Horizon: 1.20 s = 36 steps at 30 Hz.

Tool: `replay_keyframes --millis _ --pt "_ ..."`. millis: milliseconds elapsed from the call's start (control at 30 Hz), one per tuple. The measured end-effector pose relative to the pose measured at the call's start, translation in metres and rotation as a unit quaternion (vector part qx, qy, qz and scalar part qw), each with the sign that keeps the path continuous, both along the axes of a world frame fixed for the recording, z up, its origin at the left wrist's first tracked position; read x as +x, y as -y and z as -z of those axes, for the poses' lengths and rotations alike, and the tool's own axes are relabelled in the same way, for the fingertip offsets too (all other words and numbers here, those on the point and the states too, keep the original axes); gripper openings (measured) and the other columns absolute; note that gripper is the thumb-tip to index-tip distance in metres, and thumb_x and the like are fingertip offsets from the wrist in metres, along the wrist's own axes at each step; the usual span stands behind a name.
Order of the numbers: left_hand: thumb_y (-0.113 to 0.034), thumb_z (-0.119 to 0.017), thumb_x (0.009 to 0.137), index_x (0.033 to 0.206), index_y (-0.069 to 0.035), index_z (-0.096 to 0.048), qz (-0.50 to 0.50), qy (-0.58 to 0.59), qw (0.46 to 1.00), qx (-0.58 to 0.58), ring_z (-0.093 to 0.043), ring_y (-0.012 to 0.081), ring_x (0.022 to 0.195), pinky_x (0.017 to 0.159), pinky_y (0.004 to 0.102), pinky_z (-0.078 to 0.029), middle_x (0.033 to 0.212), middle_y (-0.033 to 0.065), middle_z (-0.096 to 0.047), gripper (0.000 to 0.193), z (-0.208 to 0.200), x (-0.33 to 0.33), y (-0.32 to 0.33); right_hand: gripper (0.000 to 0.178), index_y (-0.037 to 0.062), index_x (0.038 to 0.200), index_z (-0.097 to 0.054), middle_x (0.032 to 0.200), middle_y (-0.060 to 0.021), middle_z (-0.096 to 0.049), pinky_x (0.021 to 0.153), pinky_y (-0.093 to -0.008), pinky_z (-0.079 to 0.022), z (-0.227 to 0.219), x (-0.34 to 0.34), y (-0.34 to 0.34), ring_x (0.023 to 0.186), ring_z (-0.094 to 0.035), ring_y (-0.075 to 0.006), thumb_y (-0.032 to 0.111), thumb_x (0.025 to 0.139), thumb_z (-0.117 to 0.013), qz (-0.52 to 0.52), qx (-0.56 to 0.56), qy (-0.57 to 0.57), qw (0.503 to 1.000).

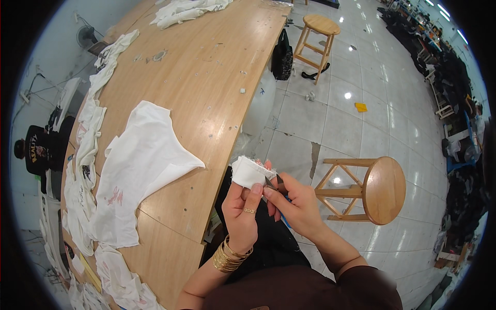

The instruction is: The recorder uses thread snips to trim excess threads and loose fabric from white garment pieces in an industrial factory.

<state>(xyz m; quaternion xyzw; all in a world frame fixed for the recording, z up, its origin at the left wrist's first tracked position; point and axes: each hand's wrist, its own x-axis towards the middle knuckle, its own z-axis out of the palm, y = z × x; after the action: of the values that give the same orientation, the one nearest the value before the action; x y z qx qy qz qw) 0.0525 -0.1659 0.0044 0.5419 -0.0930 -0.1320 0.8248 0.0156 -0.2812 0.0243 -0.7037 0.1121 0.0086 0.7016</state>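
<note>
My left hand (245, 209) is closed round a small white fabric piece (248, 173), its thumb pressing on the near side. Loose threads fray along the cloth's upper edge. In my right hand (294, 201) are small dark thread snips (270, 184), their blades touching the right side of the cloth. Both hands are close together above my lap, just off the table's right edge. On the wooden table (206, 98) to my left lies a flat white garment piece (139, 170) with reddish marking near its lower left.
Crumpled white garments (85, 170) line the table's far left side, and another white pile (188, 11) lies at its far end. One wooden stool (383, 191) lies tipped over at right; another stool (321, 25) stands farther off. Dark fabric heaps (454, 155) line the right side.
</note>
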Motion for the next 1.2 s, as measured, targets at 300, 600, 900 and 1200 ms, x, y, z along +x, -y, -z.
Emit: replay_keyframes --millis 300,600,900,1200 --pt "-0.005 -0.046 0.090 0.127 0.003 -0.042 0.010 -0.044 0.999 -0.011 -0.053 0.0112 0.095 0.088 0.0275 -0.040 0.114 0.0105 -0.057 0.037 -0.010 -0.002 0.001 0.011 -0.0014 0.084 -0.048 0.062 -0.0054 -0.057 0.043 -0.0205 -0.041 0.010 0.000 -0.010 0.050 -0.052 -0.0067 0.007 0.089 -0.053 0.057 -0.030 0.049 0.997" --pt "-0.008 -0.045 0.092 0.123 0.001 -0.043 0.022 -0.096 0.993 -0.060 -0.049 0.0051 0.062 0.052 0.0198 -0.042 0.112 0.0114 -0.059 0.033 -0.015 0.002 0.002 0.013 -0.0018 0.084 -0.049 0.063 -0.0050 -0.058 0.044 -0.0206 -0.042 0.014 -0.002 -0.013 0.052 -0.053 -0.0073 0.009 0.090 -0.052 0.076 0.041 0.086 0.993" --pt "-0.005 -0.045 0.091 0.123 0.001 -0.043 0.005 -0.067 0.997 -0.049 -0.050 0.0050 0.066 0.053 0.0194 -0.042 0.118 0.0121 -0.056 0.032 -0.015 0.000 0.002 0.013 -0.0027 0.087 -0.050 0.063 -0.0047 -0.057 0.045 -0.0209 -0.042 0.005 -0.003 -0.008 0.052 -0.054 -0.0079 0.009 0.092 -0.049 0.023 -0.019 0.066 0.997" --pt "-0.006 -0.044 0.091 0.129 -0.001 -0.038 0.016 -0.064 0.997 -0.026 -0.054 0.0115 0.086 0.067 0.0230 -0.045 0.116 0.0123 -0.056 0.039 -0.015 -0.002 0.001 0.015 -0.0030 0.087 -0.049 0.065 -0.0056 -0.057 0.045 -0.0208 -0.042 0.004 -0.003 -0.007 0.053 -0.053 -0.0078 0.010 0.093 -0.047 0.024 0.010 0.056 0.998"
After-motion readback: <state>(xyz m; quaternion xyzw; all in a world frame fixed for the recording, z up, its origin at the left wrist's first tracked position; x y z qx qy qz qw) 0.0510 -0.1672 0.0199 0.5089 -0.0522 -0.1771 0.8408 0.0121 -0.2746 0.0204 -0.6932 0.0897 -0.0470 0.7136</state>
